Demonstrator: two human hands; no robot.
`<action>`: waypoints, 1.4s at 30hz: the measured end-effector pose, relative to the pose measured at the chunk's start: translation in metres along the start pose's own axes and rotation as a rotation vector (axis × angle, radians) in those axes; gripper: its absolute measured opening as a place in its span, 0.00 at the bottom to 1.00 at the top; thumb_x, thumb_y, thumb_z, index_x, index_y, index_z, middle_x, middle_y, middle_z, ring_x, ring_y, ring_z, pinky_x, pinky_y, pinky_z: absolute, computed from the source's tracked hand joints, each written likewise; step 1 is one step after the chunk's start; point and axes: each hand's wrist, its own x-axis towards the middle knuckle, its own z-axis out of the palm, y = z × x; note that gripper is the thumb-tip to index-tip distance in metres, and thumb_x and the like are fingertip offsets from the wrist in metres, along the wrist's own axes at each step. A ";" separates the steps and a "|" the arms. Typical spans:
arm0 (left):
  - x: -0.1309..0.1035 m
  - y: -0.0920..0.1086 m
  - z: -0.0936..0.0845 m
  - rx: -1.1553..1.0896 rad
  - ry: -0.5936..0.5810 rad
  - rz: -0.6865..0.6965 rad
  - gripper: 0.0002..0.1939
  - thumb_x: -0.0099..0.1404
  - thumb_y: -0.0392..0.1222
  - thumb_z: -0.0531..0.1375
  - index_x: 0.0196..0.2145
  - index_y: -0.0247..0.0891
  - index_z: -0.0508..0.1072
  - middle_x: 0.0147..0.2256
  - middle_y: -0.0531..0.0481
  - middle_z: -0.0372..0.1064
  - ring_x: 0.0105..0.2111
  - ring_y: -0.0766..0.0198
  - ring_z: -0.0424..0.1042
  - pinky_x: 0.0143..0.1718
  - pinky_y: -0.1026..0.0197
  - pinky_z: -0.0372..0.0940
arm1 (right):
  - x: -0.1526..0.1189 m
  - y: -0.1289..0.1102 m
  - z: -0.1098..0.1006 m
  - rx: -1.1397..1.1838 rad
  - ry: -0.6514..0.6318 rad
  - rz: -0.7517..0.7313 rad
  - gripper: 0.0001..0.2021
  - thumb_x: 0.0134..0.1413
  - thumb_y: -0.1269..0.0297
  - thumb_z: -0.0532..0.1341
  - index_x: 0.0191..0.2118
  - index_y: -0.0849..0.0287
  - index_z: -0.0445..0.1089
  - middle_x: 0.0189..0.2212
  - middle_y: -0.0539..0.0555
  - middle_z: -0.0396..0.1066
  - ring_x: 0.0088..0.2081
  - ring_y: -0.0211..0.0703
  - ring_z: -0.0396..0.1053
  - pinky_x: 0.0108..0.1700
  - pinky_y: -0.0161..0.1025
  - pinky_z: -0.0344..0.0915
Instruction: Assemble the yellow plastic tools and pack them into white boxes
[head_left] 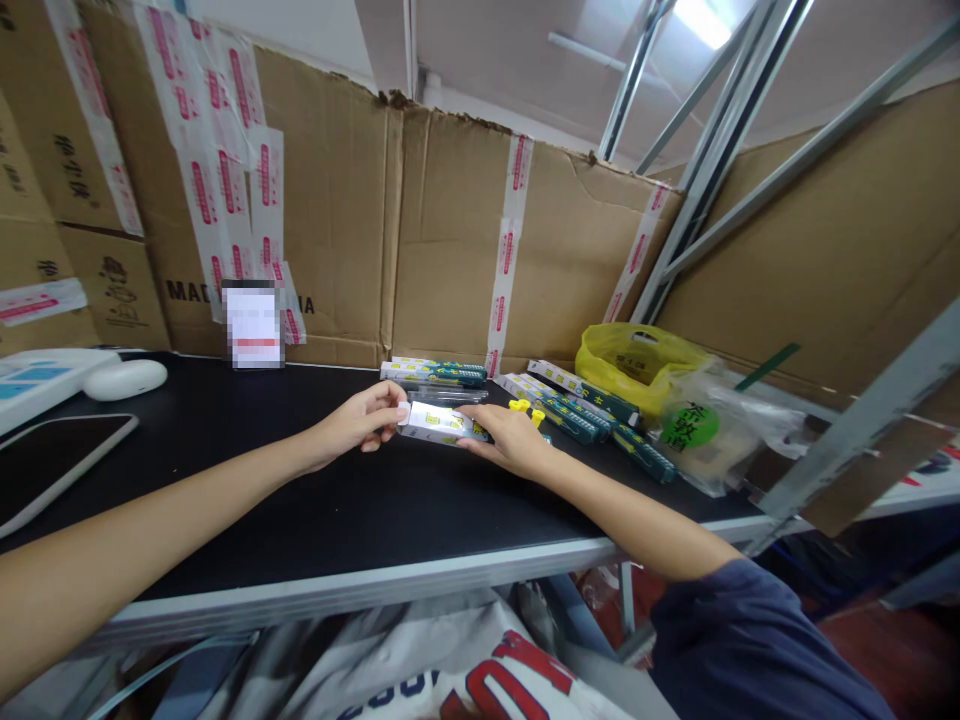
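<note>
Box (433, 424), one, white with yellow print: held above the bench (360, 540), near its middle, lying lengthwise between two hands. Left hand (358, 422): thumb and fingers closed in a pinch at the box's left end. Right hand (514, 441): closed around the box's right end, thumb on the near side. Yellow pieces, small (538, 419): just beyond the right hand, partly hidden by it. Clear plastic pieces (480, 396): behind the held box. Green-and-white cartons (574, 418): loose group, right. Yellow bag (637, 372): behind these cartons. Phone (56, 462): bench, far left.
</note>
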 end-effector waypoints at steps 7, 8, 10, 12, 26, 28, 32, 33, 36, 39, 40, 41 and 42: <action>0.000 0.000 -0.004 0.058 -0.078 -0.035 0.21 0.55 0.53 0.68 0.34 0.40 0.62 0.23 0.59 0.59 0.21 0.73 0.56 0.16 0.73 0.49 | -0.002 0.002 0.001 -0.048 -0.006 -0.068 0.24 0.67 0.47 0.54 0.58 0.61 0.66 0.46 0.64 0.76 0.46 0.49 0.75 0.43 0.40 0.69; 0.000 0.000 -0.006 0.061 -0.108 -0.042 0.22 0.55 0.54 0.68 0.34 0.40 0.62 0.24 0.59 0.59 0.20 0.73 0.56 0.16 0.73 0.49 | -0.003 0.002 0.002 -0.049 -0.004 -0.080 0.25 0.67 0.47 0.54 0.58 0.61 0.66 0.45 0.63 0.76 0.46 0.49 0.75 0.43 0.40 0.69; -0.001 0.000 -0.008 0.070 -0.180 -0.061 0.23 0.55 0.55 0.68 0.35 0.40 0.62 0.24 0.59 0.60 0.19 0.74 0.54 0.17 0.72 0.49 | -0.003 0.003 0.002 -0.043 -0.007 -0.118 0.25 0.66 0.47 0.54 0.58 0.61 0.67 0.44 0.63 0.76 0.46 0.48 0.74 0.43 0.40 0.69; -0.003 0.001 -0.011 0.085 -0.254 -0.090 0.24 0.55 0.55 0.69 0.37 0.41 0.61 0.24 0.59 0.61 0.18 0.75 0.53 0.17 0.72 0.49 | -0.004 0.003 0.003 -0.027 -0.016 -0.167 0.25 0.66 0.47 0.54 0.58 0.61 0.67 0.44 0.63 0.76 0.46 0.48 0.74 0.44 0.39 0.68; -0.013 0.007 -0.010 0.117 -0.570 -0.305 0.28 0.55 0.50 0.67 0.49 0.44 0.60 0.24 0.55 0.72 0.13 0.70 0.63 0.12 0.71 0.50 | -0.003 -0.016 0.003 0.044 -0.047 -0.285 0.25 0.68 0.46 0.52 0.58 0.61 0.66 0.44 0.61 0.76 0.45 0.46 0.74 0.43 0.38 0.67; -0.011 0.005 -0.009 0.085 -0.437 -0.256 0.24 0.58 0.50 0.63 0.49 0.43 0.60 0.22 0.56 0.69 0.13 0.70 0.62 0.12 0.72 0.49 | 0.000 -0.014 0.004 0.039 -0.036 -0.205 0.24 0.68 0.48 0.53 0.58 0.61 0.65 0.47 0.61 0.75 0.47 0.47 0.73 0.44 0.39 0.68; 0.000 -0.004 -0.012 0.095 -0.185 -0.203 0.19 0.57 0.47 0.58 0.45 0.43 0.63 0.17 0.60 0.59 0.12 0.72 0.54 0.12 0.74 0.42 | 0.006 -0.006 0.001 -0.069 -0.053 -0.082 0.22 0.64 0.49 0.58 0.55 0.61 0.68 0.45 0.61 0.74 0.46 0.49 0.72 0.44 0.40 0.68; 0.003 -0.006 -0.014 0.091 -0.144 -0.190 0.19 0.56 0.47 0.58 0.45 0.43 0.63 0.18 0.60 0.59 0.12 0.73 0.53 0.12 0.74 0.41 | 0.006 -0.003 -0.001 -0.111 -0.053 -0.055 0.22 0.63 0.47 0.59 0.52 0.61 0.70 0.44 0.61 0.73 0.46 0.50 0.71 0.43 0.41 0.68; 0.009 -0.009 -0.024 0.043 -0.031 -0.117 0.17 0.53 0.46 0.57 0.42 0.42 0.63 0.20 0.59 0.60 0.12 0.76 0.50 0.12 0.75 0.39 | 0.004 0.010 -0.010 -0.214 -0.048 0.072 0.23 0.58 0.44 0.62 0.45 0.62 0.74 0.42 0.62 0.71 0.45 0.53 0.70 0.42 0.43 0.67; 0.011 -0.005 -0.031 0.004 0.065 -0.090 0.17 0.52 0.45 0.57 0.41 0.41 0.62 0.20 0.60 0.58 0.12 0.77 0.48 0.13 0.75 0.39 | 0.003 0.026 -0.014 -0.139 -0.048 0.185 0.20 0.57 0.48 0.65 0.45 0.61 0.73 0.44 0.61 0.71 0.42 0.50 0.71 0.42 0.43 0.67; 0.011 -0.004 -0.032 -0.008 0.082 -0.086 0.17 0.52 0.45 0.57 0.40 0.41 0.62 0.20 0.60 0.57 0.12 0.77 0.47 0.13 0.75 0.39 | 0.003 0.031 -0.014 -0.073 -0.029 0.190 0.18 0.57 0.51 0.66 0.46 0.60 0.72 0.44 0.60 0.71 0.42 0.49 0.71 0.43 0.42 0.67; 0.010 -0.003 -0.033 -0.021 0.094 -0.082 0.17 0.52 0.45 0.57 0.40 0.41 0.62 0.20 0.60 0.57 0.12 0.76 0.47 0.13 0.75 0.39 | 0.003 0.035 -0.013 -0.004 -0.011 0.184 0.17 0.57 0.54 0.66 0.46 0.60 0.72 0.44 0.59 0.71 0.43 0.48 0.71 0.44 0.42 0.67; 0.010 -0.003 -0.033 -0.034 0.104 -0.074 0.16 0.52 0.45 0.57 0.40 0.41 0.62 0.20 0.60 0.56 0.12 0.76 0.47 0.13 0.75 0.39 | 0.004 0.038 -0.011 0.057 0.009 0.174 0.15 0.57 0.56 0.67 0.45 0.60 0.71 0.43 0.58 0.71 0.43 0.47 0.71 0.45 0.42 0.66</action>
